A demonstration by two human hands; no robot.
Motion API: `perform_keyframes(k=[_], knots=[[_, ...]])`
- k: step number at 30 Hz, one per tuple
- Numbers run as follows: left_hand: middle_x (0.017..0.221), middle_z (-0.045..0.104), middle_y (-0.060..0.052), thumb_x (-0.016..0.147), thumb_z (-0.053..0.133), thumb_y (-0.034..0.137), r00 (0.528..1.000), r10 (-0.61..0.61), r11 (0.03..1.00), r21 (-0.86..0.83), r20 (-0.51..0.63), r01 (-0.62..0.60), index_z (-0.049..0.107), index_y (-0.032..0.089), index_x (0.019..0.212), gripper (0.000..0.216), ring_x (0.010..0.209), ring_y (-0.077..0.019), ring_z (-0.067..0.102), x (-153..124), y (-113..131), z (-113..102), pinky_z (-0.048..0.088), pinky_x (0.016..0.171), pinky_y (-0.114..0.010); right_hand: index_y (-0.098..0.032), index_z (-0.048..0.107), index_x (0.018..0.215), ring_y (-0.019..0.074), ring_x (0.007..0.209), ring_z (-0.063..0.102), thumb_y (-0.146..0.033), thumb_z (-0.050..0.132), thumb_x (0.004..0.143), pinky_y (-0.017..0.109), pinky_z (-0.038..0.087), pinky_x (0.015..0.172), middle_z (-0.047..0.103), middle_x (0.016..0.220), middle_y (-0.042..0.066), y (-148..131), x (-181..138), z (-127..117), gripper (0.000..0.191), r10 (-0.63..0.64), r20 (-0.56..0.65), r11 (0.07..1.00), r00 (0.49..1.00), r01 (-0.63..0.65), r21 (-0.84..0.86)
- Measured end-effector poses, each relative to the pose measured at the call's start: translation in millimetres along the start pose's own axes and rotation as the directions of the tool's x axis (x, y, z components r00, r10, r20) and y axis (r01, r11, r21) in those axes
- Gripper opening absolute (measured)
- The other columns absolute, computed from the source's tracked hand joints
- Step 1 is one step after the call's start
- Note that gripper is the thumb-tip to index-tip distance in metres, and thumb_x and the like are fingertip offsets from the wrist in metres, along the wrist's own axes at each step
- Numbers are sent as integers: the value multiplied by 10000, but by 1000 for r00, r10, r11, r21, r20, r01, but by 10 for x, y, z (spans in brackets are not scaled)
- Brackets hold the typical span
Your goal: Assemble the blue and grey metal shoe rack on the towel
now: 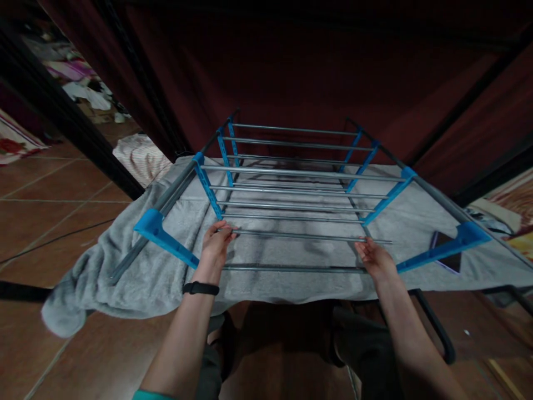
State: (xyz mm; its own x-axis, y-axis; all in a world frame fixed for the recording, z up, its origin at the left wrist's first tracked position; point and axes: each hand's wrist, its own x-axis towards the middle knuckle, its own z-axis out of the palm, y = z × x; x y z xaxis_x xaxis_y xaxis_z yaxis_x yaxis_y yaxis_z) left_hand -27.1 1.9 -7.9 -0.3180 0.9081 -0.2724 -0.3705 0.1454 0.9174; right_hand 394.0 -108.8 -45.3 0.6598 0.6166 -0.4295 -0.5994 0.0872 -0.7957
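Note:
A thin grey metal rod [291,236] runs level between my two hands. My left hand [217,240], with a black band at the wrist, pinches it near its left end. Close to the rod's right end, my right hand [373,256] has its fingers closed on it; a short length sticks out beyond. Around the hands stands a rack frame with several metal bars [303,173] and blue plastic brackets [166,239]. Another blue bracket [443,251] is to the right of my right hand. A front crossbar [291,269] lies nearer to me than the held rod.
The rack rests on a grey fleece blanket [266,289] spread over a low surface. A dark flat phone-like object [447,258] lies under the right bracket. Behind hangs a dark red curtain [291,72]. Striped cloth [144,158] and a tiled floor [54,189] are at left.

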Motion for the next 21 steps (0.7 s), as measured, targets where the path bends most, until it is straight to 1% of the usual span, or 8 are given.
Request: perform_keyframes(k=[2,6,9,12,16,19,21], knots=[[790,657,-10,666,599,-19,998,-41,997,-68,-40,38,553,180,910,318,733,-149,696,-35,36,23,545,676,-252,-171,606,804,79,631,668,-35,483,934,220,632,707,669,707,-9,17,-10,16,224,14,11,1000,1000,-14,-5],[750,683,-4,733,564,-43,994,-53,990,-137,-91,41,518,207,940,327,708,-157,707,-83,91,49,557,641,-243,-158,614,817,91,625,670,-32,517,924,222,634,696,674,711,7,56,-25,59,191,61,22,998,998,-61,-8],[708,676,-2,756,568,-46,993,-33,991,-133,-110,18,541,200,948,313,676,-149,700,-70,96,38,554,634,-228,-159,608,813,93,605,664,-34,585,893,219,632,696,664,687,-3,72,-37,86,151,72,21,997,997,-72,9],[675,664,6,781,545,-67,992,-6,994,-109,-130,-8,554,196,955,316,627,-128,674,-26,84,15,534,590,-198,-161,606,814,96,603,666,-41,635,867,217,629,695,665,680,-3,71,-54,107,134,86,51,996,995,-88,33],[655,644,35,809,534,-76,989,-3,995,-98,-149,-12,538,209,939,313,584,-104,641,14,77,-12,507,537,-167,-157,617,837,99,607,667,-54,609,888,225,629,694,673,681,7,60,-73,132,115,109,57,993,992,-111,41],[642,633,47,832,553,-50,992,10,992,-121,-129,-26,538,213,916,277,556,-89,614,17,82,-24,499,528,-156,-159,621,852,101,615,666,-68,598,897,228,629,687,672,680,4,56,-77,138,103,112,66,993,992,-115,40],[632,626,48,835,563,-43,992,-14,989,-150,-123,-5,533,205,871,252,558,-92,617,15,88,-20,501,523,-157,-161,619,851,103,619,668,-72,620,885,224,627,682,679,698,7,53,-77,137,95,108,68,993,992,-111,44]])
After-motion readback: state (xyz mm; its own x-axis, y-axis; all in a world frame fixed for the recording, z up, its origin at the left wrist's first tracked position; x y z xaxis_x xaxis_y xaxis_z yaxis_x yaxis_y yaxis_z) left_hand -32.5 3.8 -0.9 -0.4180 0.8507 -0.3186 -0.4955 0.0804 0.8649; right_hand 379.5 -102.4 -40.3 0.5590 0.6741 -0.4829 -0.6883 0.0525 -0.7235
